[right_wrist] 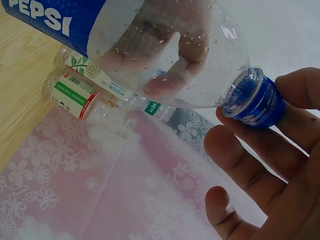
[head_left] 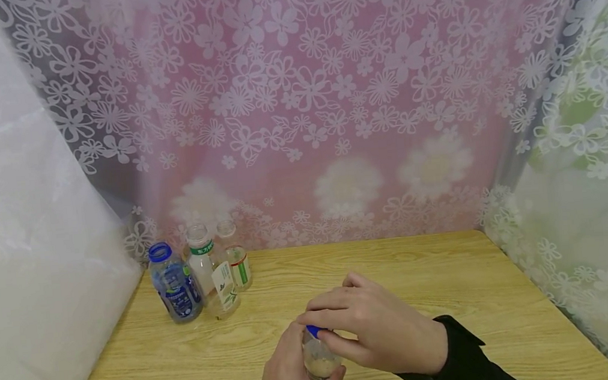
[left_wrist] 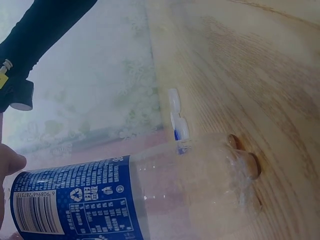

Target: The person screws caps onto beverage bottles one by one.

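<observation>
A clear plastic Pepsi bottle (head_left: 319, 357) with a blue label (right_wrist: 70, 30) stands at the table's near edge in the head view. My left hand (head_left: 289, 369) grips its side, fingers and thumb curled round it. My right hand (head_left: 378, 328) is above, thumb and fingers pinching the blue cap (right_wrist: 272, 105) on the bottle's neck. In the right wrist view the other fingers spread beside the neck. The left wrist view shows the bottle's lobed base (left_wrist: 240, 170) close to the tabletop and the barcode (left_wrist: 37, 212) on the label.
At the table's back left stand a blue-labelled bottle (head_left: 177, 288), a green-banded clear bottle (head_left: 203, 277) and a smaller bottle (head_left: 239, 265), all capless. Small white pieces (left_wrist: 175, 102), kind unclear, lie on the wooden table (head_left: 425, 276). Flowered curtains (head_left: 320, 122) surround it.
</observation>
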The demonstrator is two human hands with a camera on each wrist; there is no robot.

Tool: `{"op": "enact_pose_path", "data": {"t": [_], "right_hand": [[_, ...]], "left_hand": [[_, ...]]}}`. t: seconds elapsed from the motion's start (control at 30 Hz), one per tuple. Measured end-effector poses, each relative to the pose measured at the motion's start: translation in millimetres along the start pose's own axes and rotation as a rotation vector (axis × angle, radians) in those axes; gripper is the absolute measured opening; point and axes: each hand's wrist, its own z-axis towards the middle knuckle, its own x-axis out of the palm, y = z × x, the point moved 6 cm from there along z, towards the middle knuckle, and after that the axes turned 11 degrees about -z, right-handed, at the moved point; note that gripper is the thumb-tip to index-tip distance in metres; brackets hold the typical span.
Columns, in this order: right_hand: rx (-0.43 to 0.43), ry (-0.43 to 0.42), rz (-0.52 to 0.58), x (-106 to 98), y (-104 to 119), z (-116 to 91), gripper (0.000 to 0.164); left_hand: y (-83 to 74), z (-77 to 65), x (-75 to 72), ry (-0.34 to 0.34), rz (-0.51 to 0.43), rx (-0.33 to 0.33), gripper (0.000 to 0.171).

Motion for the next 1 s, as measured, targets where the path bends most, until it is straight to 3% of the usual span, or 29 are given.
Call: {"op": "enact_pose_path", "data": {"t": [0.3, 0.53, 1.0], "right_hand": [[-0.003, -0.008, 0.05, -0.1, -1.1, -4.0, 0.027], [-0.021, 0.005, 0.039, -0.8, -0.7, -4.8, 0.033], [0.002, 0.094, 0.103, -4.4, -0.9, -2.9, 0.037]], "left_hand": [[-0.9, -0.4, 0.1, 0.002, -0.02, -0.006, 0.077], [0.6, 0.0, 0.5, 0.015, -0.005, -0.025, 0.083], [1.5, 0.7, 0.4, 0.031, 0.017, -0.051, 0.081]]}}
